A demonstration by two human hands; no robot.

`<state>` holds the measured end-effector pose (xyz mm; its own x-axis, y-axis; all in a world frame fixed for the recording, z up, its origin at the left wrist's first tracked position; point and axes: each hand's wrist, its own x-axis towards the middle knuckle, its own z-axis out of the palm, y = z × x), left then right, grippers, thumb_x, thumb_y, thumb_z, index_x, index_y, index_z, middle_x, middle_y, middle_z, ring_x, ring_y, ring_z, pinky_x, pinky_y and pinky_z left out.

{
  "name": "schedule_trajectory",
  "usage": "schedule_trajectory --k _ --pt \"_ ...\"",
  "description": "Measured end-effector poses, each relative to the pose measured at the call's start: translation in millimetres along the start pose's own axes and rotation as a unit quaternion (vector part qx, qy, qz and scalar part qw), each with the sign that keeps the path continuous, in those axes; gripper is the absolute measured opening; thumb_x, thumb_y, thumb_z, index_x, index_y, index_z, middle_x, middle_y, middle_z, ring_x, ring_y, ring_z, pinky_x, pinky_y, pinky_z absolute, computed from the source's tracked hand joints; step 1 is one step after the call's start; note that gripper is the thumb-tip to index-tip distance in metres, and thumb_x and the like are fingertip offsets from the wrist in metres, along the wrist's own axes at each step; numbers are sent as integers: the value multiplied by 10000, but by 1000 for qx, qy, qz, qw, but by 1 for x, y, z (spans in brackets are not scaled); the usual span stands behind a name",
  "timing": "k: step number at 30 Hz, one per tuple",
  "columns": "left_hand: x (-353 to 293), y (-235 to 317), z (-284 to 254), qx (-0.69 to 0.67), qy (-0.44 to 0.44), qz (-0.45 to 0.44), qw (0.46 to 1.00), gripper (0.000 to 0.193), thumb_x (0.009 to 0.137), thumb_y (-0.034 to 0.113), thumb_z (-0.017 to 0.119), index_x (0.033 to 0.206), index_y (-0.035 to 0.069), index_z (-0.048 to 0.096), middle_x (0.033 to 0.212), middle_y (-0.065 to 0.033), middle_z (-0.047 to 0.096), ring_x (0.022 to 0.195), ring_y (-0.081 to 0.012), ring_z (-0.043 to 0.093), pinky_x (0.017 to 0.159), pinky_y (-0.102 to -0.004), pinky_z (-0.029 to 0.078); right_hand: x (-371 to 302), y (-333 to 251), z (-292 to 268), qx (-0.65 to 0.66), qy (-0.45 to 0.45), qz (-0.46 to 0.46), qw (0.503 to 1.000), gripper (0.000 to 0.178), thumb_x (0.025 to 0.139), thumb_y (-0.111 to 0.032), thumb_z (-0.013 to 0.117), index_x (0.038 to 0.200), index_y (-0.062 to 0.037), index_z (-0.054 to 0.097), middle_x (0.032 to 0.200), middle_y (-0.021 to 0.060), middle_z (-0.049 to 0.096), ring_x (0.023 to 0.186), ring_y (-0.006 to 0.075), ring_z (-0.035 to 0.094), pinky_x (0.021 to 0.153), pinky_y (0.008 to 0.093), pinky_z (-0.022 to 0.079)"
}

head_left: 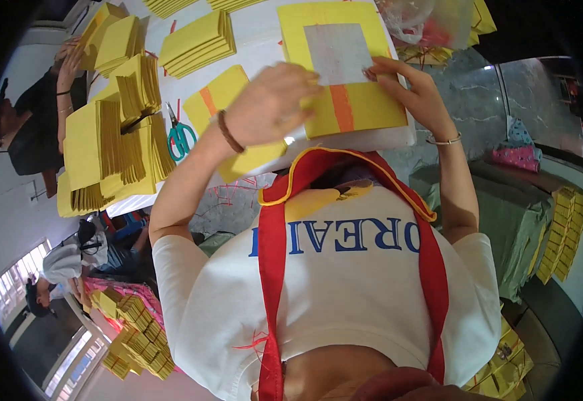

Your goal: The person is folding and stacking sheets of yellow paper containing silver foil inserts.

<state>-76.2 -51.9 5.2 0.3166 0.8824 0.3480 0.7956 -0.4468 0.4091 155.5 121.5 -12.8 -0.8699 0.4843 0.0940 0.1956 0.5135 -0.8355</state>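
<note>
In front of me on the white table lies a stack of yellow paper sheets (295, 23). A silver-grey rectangle (338, 50) sits on the yellow, and the near part is a yellow fold with an orange stripe (342, 110). My left hand (274, 97) is over the stack's left edge, fingers bent and smeared by motion; whether they hold anything is unclear. At the right edge of the silver rectangle, my right hand (411, 87) rests with thumb and fingers apart. Left of the stack, partly under my left forearm, is more yellow paper with an orange stripe (208, 100).
Green-handled scissors (182, 142) lie near stacked yellow paper bundles (91, 144) at the left. Another stack (198, 43) is at the back. A clear plastic bag (438, 23) stands far right. One person (31, 127) works across the left side; another sits behind.
</note>
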Motion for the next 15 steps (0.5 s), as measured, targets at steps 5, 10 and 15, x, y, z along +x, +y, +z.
schedule_trajectory --k 5,10,15 --pt "7 36 20 40 -46 -14 998 284 766 158 644 1018 38 590 991 -119 569 901 -281 538 755 -352 451 -3 6 5 68 23 5 997 329 883 -166 558 1191 -52 547 1025 68 652 951 132 602 831 257 456" --pt "9 30 17 -27 -24 -50 998 202 772 157 643 924 27 617 877 -104 585 815 -276 551 685 -331 460 -6 13 9 161 26 33 986 329 917 -204 511 1198 -36 542 1035 59 641 976 107 567 853 238 436" --pt "13 20 19 -147 -37 -105 983 140 797 149 627 829 13 633 746 -108 583 715 -256 562 631 -329 450 -7 15 9 208 31 45 976 358 951 -268 440 1192 -24 545 1007 54 638 958 89 548 856 225 422"
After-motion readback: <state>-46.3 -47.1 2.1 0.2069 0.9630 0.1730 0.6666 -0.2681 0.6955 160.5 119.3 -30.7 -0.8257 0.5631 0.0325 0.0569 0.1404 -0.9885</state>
